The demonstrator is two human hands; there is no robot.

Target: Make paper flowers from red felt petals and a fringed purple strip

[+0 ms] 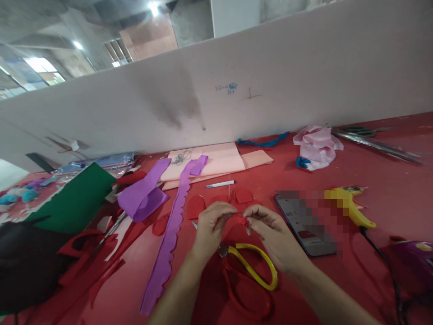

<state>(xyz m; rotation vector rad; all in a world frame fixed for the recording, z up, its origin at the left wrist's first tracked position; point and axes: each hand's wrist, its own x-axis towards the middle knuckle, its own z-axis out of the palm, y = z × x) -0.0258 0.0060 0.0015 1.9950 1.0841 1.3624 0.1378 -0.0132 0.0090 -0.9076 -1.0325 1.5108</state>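
The left hand (210, 228) and right hand (269, 229) pinch a small red piece (244, 221) above the desk (270, 176), its long axis running left to right, the bunched end rightmost. Scissors (248, 268) with smooth looped handles lie nearer; leftward, a scalloped purple strip (172, 228) stretches near to far.

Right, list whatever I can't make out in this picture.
In the head view:
Red piece: full shape, covered by the left hand and right hand.
Scissors: most of the blades, behind the left hand.
Phone: part of its screen, pixelated.
Purple object: cut off by the right edge.
Blue writing: too small to read fully.
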